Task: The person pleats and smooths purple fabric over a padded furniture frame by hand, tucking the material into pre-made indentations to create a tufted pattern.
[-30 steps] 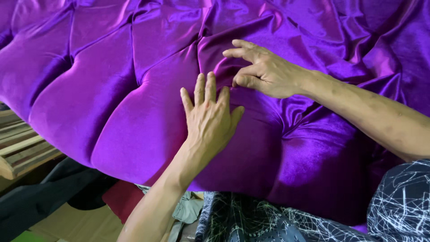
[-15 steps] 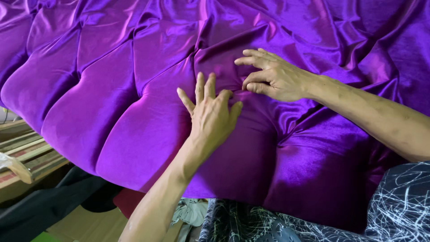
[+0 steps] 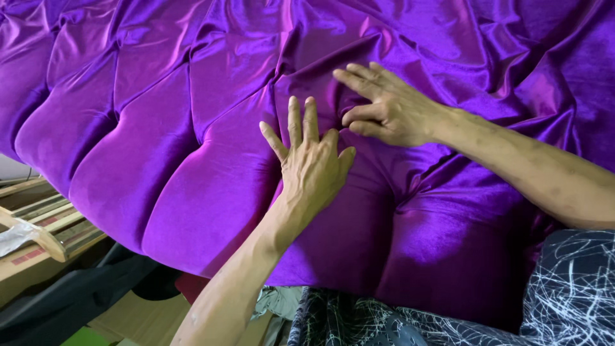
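Wooden slats (image 3: 45, 224) are seen at 8 o'clock, below the purple tufted fabric (image 3: 160, 147) spread across the frame. The left hand (image 3: 311, 163) is laid flat on it, fingers open, nothing gripped. At 1 o'clock, the right hand (image 3: 387, 109) is pressed into a fold, fingers half curled, nothing gripped.

Bare forearms, no sleeves; dark garment (image 3: 564, 288) with thin white scribble-line pattern at lower right.

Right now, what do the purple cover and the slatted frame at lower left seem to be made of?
The purple cover looks like satin or velvet-type fabric: glossy sheen, soft folds, tufted padding underneath. The slatted frame appears to be bare light wood, matte, with straight pale rails.
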